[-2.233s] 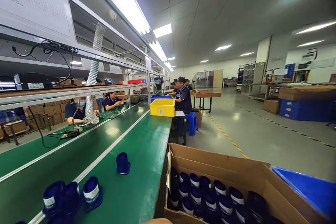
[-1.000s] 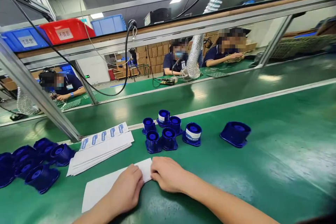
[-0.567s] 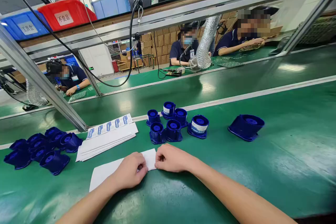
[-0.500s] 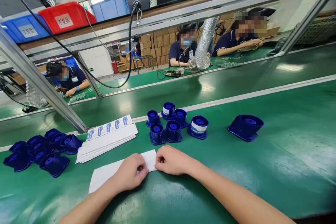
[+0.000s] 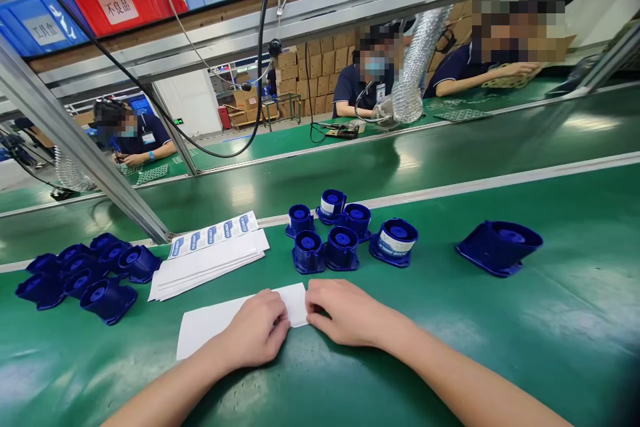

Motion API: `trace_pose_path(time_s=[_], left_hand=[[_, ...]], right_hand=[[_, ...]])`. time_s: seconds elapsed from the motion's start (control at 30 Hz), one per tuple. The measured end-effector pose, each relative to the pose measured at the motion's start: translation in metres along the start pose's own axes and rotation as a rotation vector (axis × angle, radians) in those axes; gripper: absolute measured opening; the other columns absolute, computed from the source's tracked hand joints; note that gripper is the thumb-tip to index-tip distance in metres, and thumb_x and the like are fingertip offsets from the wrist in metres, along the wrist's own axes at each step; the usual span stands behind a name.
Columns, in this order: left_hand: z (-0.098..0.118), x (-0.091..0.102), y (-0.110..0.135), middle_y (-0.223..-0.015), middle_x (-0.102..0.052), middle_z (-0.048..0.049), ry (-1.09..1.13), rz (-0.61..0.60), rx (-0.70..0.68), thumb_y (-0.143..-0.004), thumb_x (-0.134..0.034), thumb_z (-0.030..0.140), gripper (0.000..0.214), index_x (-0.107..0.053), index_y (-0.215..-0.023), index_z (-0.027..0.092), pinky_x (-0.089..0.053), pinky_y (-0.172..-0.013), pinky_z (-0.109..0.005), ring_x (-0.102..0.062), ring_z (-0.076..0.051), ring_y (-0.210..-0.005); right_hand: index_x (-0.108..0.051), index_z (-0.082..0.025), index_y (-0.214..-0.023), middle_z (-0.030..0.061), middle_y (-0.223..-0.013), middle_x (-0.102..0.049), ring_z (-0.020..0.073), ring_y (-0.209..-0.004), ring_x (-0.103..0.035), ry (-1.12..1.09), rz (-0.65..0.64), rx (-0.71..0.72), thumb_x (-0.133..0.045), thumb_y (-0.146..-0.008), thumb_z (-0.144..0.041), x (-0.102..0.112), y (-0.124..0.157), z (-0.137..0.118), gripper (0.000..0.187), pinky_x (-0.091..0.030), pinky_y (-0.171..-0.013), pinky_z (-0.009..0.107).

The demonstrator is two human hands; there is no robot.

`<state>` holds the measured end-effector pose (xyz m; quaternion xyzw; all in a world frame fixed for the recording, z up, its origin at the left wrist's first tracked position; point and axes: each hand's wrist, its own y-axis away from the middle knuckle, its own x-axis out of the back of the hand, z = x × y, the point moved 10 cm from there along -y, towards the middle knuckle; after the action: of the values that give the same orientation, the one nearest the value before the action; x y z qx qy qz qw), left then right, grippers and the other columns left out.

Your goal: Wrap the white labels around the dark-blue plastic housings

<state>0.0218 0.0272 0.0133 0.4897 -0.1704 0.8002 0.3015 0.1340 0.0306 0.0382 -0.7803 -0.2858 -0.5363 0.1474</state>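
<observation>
A white paper strip (image 5: 207,323), plain side up, lies on the green work surface in front of me. My left hand (image 5: 260,327) rests over its right part, thumb and curled fingers closed on the lower edge. At the strip's right end, my right hand (image 5: 345,310) has its thumb and fingertips pinched together at the edge. Whether anything small sits between those fingertips is hidden. Beyond the hands stand several dark blue round plastic housings (image 5: 343,247). One blue housing (image 5: 397,240) bears a white-and-blue label around its side.
Left of the hands lies a stack of white sheets (image 5: 210,270), with a printed label sheet (image 5: 213,237) at its back. More blue housings (image 5: 109,300) cluster at far left; a single housing (image 5: 500,247) stands right. A metal post (image 5: 115,153) rises behind. Co-workers sit across the line.
My view has shifted slightly, so the housings appear farther apart. Both hands stay at the strip's right end, with little visible finger movement.
</observation>
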Motion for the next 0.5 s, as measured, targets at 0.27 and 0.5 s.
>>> trace_pose_path(time_s=[0.27,0.5], left_hand=[[-0.001,0.002,-0.005,-0.091,-0.068,-0.0083,-0.06,-0.025,0.021,-0.098,-0.052,0.016,0.015,-0.061,-0.087,0.019,-0.043,-0.076,-0.034,-0.06,-0.023,-0.085],[-0.004,0.015,0.019,-0.098,-0.07,-0.0047,-0.102,-0.115,0.042,-0.094,-0.072,0.027,0.01,-0.065,-0.094,0.021,-0.046,-0.076,-0.032,-0.064,-0.024,-0.09]], right_hand=[[-0.075,-0.013,-0.105,0.014,-0.108,-0.079,0.0305,-0.102,-0.074,0.122,0.011,0.034,-0.057,-0.104,-0.023,-0.025,-0.019,-0.023,0.021,-0.051,-0.083,0.037],[-0.075,-0.009,-0.107,0.0187,-0.105,-0.078,0.0353,-0.096,-0.075,0.197,-0.028,-0.059,-0.059,-0.102,-0.016,-0.028,-0.012,-0.013,0.018,-0.049,-0.074,0.04]])
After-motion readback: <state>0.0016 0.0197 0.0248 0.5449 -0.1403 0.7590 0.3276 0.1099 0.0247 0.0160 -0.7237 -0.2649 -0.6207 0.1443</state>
